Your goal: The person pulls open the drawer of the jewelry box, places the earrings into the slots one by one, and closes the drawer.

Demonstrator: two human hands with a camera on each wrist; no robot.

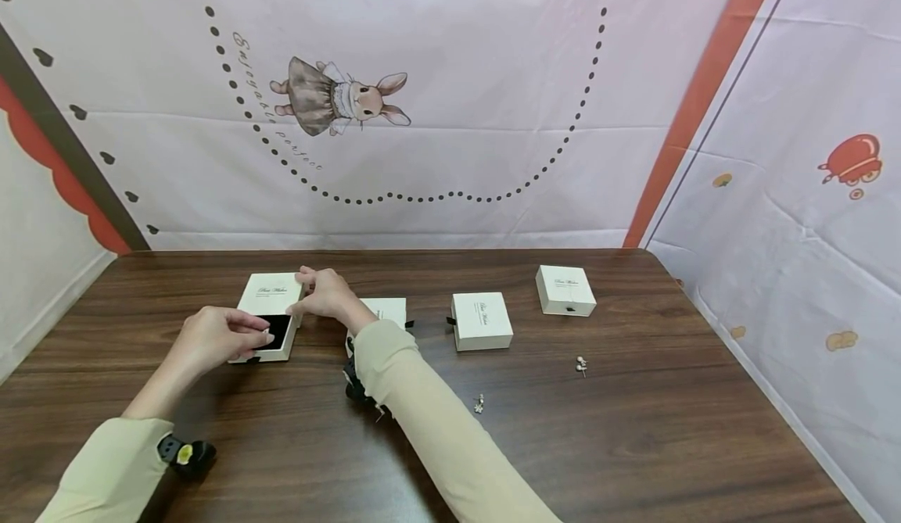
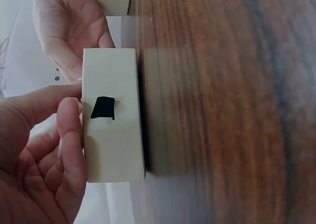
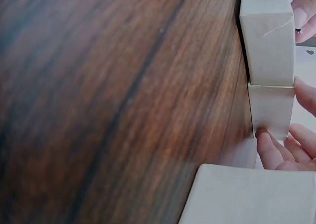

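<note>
At the left of the table, a white jewelry box (image 1: 269, 288) has its drawer (image 1: 278, 354) pulled out toward the person, showing a black lining. My left hand (image 1: 220, 334) is over the drawer, thumb and fingertip pinching a tiny shiny piece of jewelry, mostly hidden by the fingers. In the left wrist view a black pull tab (image 2: 103, 108) sticks out of the drawer's front. My right hand (image 1: 327, 295) holds the box by its right side and far end, and the right wrist view shows its fingers (image 3: 269, 150) against the sleeve's edge.
Right of the hands stand three more white boxes: one partly behind the right arm (image 1: 385, 309), one in the middle (image 1: 482, 321) and one at the far right (image 1: 566, 290). A flower-shaped earring pair (image 1: 479, 404) and a pearl-like pair (image 1: 581, 366) lie on the wooden table (image 1: 633, 429).
</note>
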